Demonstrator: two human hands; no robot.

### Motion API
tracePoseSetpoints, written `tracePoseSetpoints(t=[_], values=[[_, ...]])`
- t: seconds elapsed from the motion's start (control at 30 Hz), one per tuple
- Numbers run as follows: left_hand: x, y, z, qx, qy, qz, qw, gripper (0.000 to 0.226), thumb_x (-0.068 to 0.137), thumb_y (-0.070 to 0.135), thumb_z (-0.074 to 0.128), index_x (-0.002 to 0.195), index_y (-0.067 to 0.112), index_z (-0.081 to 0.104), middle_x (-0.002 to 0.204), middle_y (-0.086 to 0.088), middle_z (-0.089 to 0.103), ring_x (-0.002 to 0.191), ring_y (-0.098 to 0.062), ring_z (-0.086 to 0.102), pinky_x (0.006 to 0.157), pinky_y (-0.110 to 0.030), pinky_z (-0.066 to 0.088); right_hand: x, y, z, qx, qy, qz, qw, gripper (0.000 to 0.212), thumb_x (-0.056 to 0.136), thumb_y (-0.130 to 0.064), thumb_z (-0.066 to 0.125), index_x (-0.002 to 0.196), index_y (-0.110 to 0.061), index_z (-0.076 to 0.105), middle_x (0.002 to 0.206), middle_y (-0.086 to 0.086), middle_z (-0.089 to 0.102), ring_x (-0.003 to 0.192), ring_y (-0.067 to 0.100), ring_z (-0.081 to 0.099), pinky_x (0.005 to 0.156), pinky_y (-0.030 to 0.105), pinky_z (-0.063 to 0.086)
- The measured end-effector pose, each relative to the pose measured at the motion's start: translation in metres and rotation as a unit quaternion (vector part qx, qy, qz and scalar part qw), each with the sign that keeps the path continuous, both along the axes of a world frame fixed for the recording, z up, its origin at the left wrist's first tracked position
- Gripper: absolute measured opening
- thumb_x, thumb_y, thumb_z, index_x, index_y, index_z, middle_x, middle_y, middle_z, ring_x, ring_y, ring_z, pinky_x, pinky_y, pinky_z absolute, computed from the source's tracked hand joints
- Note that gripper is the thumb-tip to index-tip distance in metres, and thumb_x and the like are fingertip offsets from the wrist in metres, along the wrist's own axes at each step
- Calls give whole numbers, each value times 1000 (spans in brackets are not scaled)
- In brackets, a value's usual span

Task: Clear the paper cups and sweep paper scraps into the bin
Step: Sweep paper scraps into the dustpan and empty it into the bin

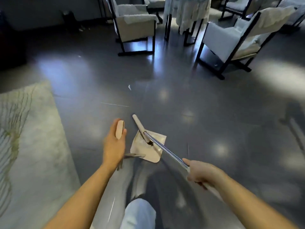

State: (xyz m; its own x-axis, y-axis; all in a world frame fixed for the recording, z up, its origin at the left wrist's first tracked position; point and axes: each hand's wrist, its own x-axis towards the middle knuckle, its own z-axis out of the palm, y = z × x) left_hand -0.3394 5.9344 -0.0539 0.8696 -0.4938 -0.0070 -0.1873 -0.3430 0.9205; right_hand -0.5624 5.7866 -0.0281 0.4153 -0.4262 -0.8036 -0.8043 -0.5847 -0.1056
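Room: dim lounge with a glossy dark grey floor (pixel 198 104), a pale grey rug (pixel 33 138) at the left and white-cushioned black-framed chairs (pixel 137 25) at the far side.
Left hand (pixel 113 146): fingers were wrapped round a beige oblong handle end (pixel 119 131), held above the floor.
Right hand (pixel 201 174): clenched on a silver metal pole (pixel 166 151) that ran down toward the pan.
Container: a beige flat plastic dustpan (pixel 148 151) sat low between the two hands; only a small dark speck (pixel 150 142) showed in it, and what it was could not be told.
Task's thing: a white paper scrap (pixel 129 87) lay on the floor ahead of the pan, well apart from it; no cups or bin were in view.
Step in hand: probably carrying the tools to the scrap. The pan's lip should lie flat on the floor just beside the scrap. The stroke should be short and light, since thin paper could skid on the sheen or slip under a raised edge.
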Motion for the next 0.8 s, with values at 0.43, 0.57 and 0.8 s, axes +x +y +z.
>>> tracePoseSetpoints(t=[0.43,0.57,0.8], values=[[289,-230,-1,43,-68,31,996,46,96,25,56,107,66,40,81,16,59,70,-18,62,62,-42,57,306,-234,-31,45,-32,-6,998,81,89,-25,56,153,-37,7,113,5,61,48,14,54,42,23,45],[371,-295,5,54,-61,55,995,35,96,26,55,119,50,43,86,-5,64,71,-26,63,64,-46,58,386,-303,-19,45,-35,20,998,80,90,-28,54,153,-35,6,104,2,62,61,16,62,56,24,47],[507,-409,-27,80,-50,69,993,34,97,25,55,124,43,46,91,-8,61,76,-30,62,66,-50,57,524,-453,-27,60,-49,20,997,79,94,-28,54,154,-33,2,63,0,56,45,14,52,62,27,49]])
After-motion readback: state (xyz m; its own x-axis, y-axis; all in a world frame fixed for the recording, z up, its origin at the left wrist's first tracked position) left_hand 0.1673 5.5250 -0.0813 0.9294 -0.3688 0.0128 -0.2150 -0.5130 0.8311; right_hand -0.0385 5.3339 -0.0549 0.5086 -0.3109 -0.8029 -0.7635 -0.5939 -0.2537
